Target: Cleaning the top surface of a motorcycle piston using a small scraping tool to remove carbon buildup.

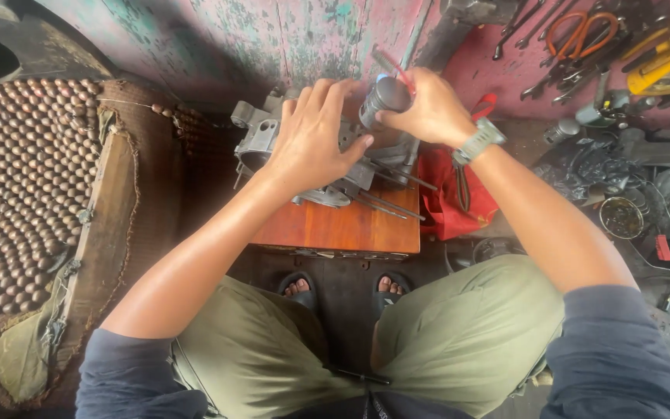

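- Right hand (428,112) wrapped tight round a dark cylindrical handle (384,97), tool end pointing down into the grey metal engine casing (273,132).
- Left hand (312,143) flat on top of the casing, fingers spread, nothing gripped; looks like it's pinning the part down.
- Casing sits on a small wooden stool (343,225) between the knees; long studs (389,206) poke out toward the right.
- Tool tip hidden behind the fingers, so driver or punch, can't tell.
- Step: probably working a fastener or fitting on the casing's top face.
- Next move needs the left hand firm so the casing doesn't rock, tool kept square.
- Red bag (447,202) just right of the stool; pliers and wrenches (575,43) on the red board beyond.
- Beaded seat cover (17,186) at left.
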